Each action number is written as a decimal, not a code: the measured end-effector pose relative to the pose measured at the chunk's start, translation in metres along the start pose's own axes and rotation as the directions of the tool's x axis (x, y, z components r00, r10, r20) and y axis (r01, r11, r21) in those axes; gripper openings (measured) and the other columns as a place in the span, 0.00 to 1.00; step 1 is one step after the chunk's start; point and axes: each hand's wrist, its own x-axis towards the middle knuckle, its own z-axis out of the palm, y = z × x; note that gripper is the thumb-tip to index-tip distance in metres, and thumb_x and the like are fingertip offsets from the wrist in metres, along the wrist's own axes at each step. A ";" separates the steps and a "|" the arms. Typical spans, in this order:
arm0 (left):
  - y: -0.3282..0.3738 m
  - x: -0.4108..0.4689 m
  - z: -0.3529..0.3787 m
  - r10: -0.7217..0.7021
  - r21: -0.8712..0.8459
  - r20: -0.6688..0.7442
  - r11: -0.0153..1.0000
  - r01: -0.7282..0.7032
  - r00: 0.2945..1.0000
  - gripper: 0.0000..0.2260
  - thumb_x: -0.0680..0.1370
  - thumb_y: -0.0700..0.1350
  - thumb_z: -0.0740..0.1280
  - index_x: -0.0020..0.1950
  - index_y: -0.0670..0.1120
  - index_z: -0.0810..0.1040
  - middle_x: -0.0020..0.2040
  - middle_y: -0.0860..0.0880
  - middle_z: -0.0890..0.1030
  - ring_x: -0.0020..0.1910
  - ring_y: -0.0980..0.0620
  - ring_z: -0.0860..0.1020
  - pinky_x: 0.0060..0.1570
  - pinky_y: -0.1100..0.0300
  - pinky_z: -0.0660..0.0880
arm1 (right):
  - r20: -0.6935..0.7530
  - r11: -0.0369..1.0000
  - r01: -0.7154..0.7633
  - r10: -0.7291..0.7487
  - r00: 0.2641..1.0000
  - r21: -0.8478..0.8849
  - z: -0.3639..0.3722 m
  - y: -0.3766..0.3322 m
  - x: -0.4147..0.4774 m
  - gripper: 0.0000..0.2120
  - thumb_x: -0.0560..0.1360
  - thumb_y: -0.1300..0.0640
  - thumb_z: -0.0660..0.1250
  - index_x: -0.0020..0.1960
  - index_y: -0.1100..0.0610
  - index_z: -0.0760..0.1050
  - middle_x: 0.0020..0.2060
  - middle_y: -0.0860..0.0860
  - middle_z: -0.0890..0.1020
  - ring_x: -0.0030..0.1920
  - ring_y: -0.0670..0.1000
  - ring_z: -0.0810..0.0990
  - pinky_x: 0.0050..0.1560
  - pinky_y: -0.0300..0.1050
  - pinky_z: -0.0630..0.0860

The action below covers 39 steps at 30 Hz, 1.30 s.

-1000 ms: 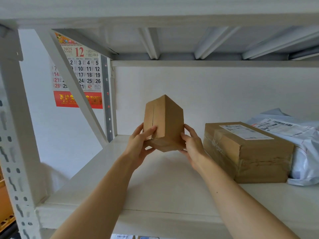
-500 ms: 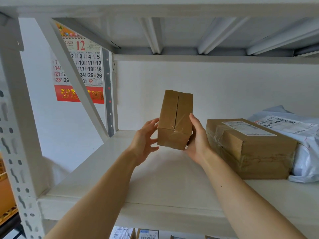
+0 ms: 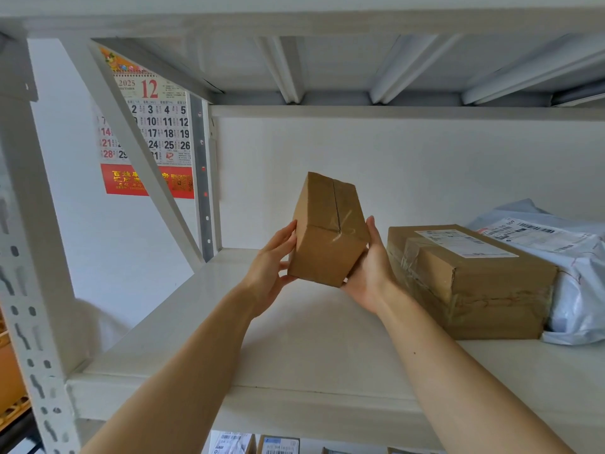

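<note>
**White shelf bay, small carton held between two hands**

White metal shelf board [image 3: 294,339] fills the lower half of the view, with a white wall behind it and steel beams of the next level above. The small brown cardboard box [image 3: 327,237] is held in the air over this board. It is tilted, and its taped seam faces the camera.

The left hand [image 3: 271,267] presses on the left side of the box with nearly straight fingers, and its thumb is near the bottom edge. The right hand [image 3: 370,273] is wrapped around the lower right side. Its thumb points up along the edge, and its other fingers are hidden behind the box. So the box sits between the two palms, and its lowest corner is clear of the board.

On the same board, just to the right of the right hand, lies a larger brown cardboard parcel with a white label [image 3: 474,283]. A grey plastic mailer bag with a barcode label [image 3: 576,290] leans against its far right side. A wall calendar with a red band [image 3: 154,136] hangs at the left, behind the slanted brace. Below the board, the tops of labelled parcels [image 3: 278,445] are partly visible on the lower level.
</note>
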 end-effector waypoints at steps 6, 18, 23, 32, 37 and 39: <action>0.000 -0.001 0.000 0.012 0.035 -0.039 0.999 -0.010 0.999 0.21 0.84 0.58 0.53 0.77 0.60 0.65 0.74 0.54 0.70 0.66 0.44 0.74 0.62 0.49 0.73 | -0.058 0.996 0.041 -0.046 0.997 -0.085 0.005 -0.003 -0.005 0.19 0.85 0.53 0.51 0.70 0.54 0.74 0.67 0.50 0.77 0.50 0.53 0.80 0.49 0.49 0.78; 0.008 -0.006 0.008 -0.005 0.116 -0.171 0.993 0.026 0.985 0.26 0.83 0.61 0.52 0.78 0.51 0.65 0.71 0.45 0.69 0.67 0.43 0.69 0.72 0.46 0.67 | 0.007 0.885 0.194 -0.212 0.977 -0.422 0.000 0.000 -0.007 0.27 0.75 0.67 0.70 0.72 0.53 0.73 0.62 0.50 0.80 0.60 0.50 0.79 0.50 0.39 0.78; 0.009 -0.006 0.009 0.021 0.167 -0.165 0.986 0.007 0.986 0.23 0.85 0.58 0.51 0.78 0.54 0.65 0.75 0.45 0.67 0.73 0.40 0.65 0.71 0.44 0.65 | -0.029 0.825 0.198 -0.250 0.968 -0.529 0.004 -0.004 -0.014 0.19 0.76 0.53 0.72 0.67 0.52 0.77 0.51 0.50 0.83 0.47 0.45 0.77 0.42 0.36 0.71; 0.007 -0.009 0.007 0.030 0.175 -0.118 0.984 -0.009 0.993 0.19 0.85 0.55 0.54 0.76 0.58 0.65 0.76 0.54 0.67 0.78 0.48 0.59 0.78 0.44 0.54 | -0.117 0.904 0.206 -0.266 0.957 -0.374 0.002 -0.006 -0.009 0.10 0.76 0.46 0.71 0.52 0.50 0.76 0.48 0.50 0.85 0.51 0.51 0.83 0.54 0.49 0.81; 0.007 -0.007 0.005 -0.018 0.105 -0.082 0.994 0.026 0.996 0.12 0.83 0.60 0.55 0.67 0.67 0.64 0.70 0.54 0.70 0.75 0.45 0.63 0.74 0.34 0.57 | -0.072 0.917 0.193 -0.231 0.970 -0.350 0.005 -0.005 -0.012 0.15 0.78 0.46 0.68 0.61 0.51 0.76 0.51 0.51 0.84 0.50 0.49 0.82 0.55 0.50 0.81; 0.007 -0.007 0.004 -0.045 0.101 -0.071 0.993 0.052 0.996 0.14 0.82 0.62 0.56 0.68 0.68 0.64 0.74 0.50 0.69 0.74 0.39 0.66 0.72 0.31 0.59 | -0.056 0.913 0.190 -0.225 0.973 -0.360 0.006 -0.005 -0.012 0.17 0.79 0.46 0.66 0.65 0.51 0.76 0.54 0.50 0.84 0.55 0.50 0.81 0.56 0.49 0.80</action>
